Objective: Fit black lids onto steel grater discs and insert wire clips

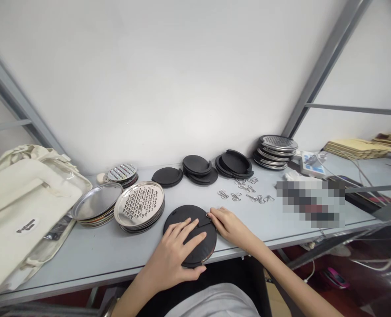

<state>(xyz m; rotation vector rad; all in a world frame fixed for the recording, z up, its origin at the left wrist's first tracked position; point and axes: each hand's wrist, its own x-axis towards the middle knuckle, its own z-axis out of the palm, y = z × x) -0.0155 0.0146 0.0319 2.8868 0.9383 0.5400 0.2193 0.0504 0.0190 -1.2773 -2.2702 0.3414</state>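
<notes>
A round black disc point(192, 259) lies at the table's front edge, with a thin metallic rim showing at its lower right. My left hand point(177, 248) rests on it, fingers spread flat over the top and the thumb by the near edge. At the disc's right edge, my right hand point(226, 225) pinches a small shiny metal piece point(209, 215), seemingly a wire clip, mostly hidden by the fingertips. Several looped wire clips point(236, 197) lie loose beyond that hand. Left of the disc stands a stack of round metal grater plates point(142, 203).
Plain metal discs point(98, 202) are stacked at left beside a cream bag point(26, 211). Along the wall stand black round holders point(197, 165) and a stack of grater discs point(276, 152). Yellowish packets point(355, 149) lie far right, near a metal frame post point(321, 75).
</notes>
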